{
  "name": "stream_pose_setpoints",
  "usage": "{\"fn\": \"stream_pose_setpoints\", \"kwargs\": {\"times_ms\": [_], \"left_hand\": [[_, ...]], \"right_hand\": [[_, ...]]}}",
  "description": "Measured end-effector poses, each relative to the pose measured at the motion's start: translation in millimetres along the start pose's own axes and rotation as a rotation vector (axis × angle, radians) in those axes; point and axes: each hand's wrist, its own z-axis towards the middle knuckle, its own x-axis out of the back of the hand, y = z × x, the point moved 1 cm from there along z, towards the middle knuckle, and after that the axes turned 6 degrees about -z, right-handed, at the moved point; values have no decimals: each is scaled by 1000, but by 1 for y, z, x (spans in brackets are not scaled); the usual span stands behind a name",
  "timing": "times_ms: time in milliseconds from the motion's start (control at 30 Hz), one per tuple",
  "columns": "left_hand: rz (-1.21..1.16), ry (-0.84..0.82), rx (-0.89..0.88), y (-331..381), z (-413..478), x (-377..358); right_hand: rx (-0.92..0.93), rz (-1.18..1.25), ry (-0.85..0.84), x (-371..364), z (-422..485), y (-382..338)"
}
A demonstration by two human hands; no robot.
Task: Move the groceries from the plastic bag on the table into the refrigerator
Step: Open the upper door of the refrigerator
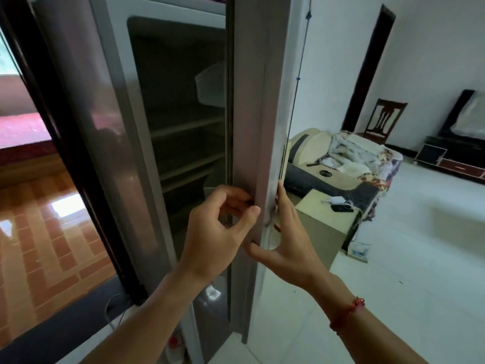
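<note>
Sofa [341, 164] stands right of the refrigerator door [249, 114].

One wide-angle camera worn on the person's head looks forward and somewhat down. It sits very near the edge of the refrigerator door [249, 127], which runs up the middle of the frame. Both forearms enter from the bottom edge, and the left hand [217, 232] and right hand [286, 243] meet at that edge near the centre. To the left lie dark shelves [183, 127] and a glossy tiled floor [39, 232]. To the right, well apart, are a sofa [328, 164] and a chair [385, 119].
</note>
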Motion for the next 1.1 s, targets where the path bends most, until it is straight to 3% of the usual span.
{"fn": "stream_pose_setpoints", "kwargs": {"times_ms": [133, 333, 500, 633, 833, 1100], "left_hand": [[-65, -54, -8, 0, 2, -16], [89, -115, -237, -15, 22, -24], [373, -321, -217, -51, 45, -28], [423, -502, -311, -76, 55, -43], [375, -535, -493, -84, 68, -82], [375, -440, -625, -81, 74, -152]], "right_hand": [[-24, 16, -16, 25, -19, 20], [-85, 61, -27, 61, -52, 41], [-162, 48, 33, 85, -76, 58], [-221, 26, 121, 102, -88, 74], [-320, 22, 254, 123, -98, 101], [-473, -32, 465, 154, -95, 141]]}}
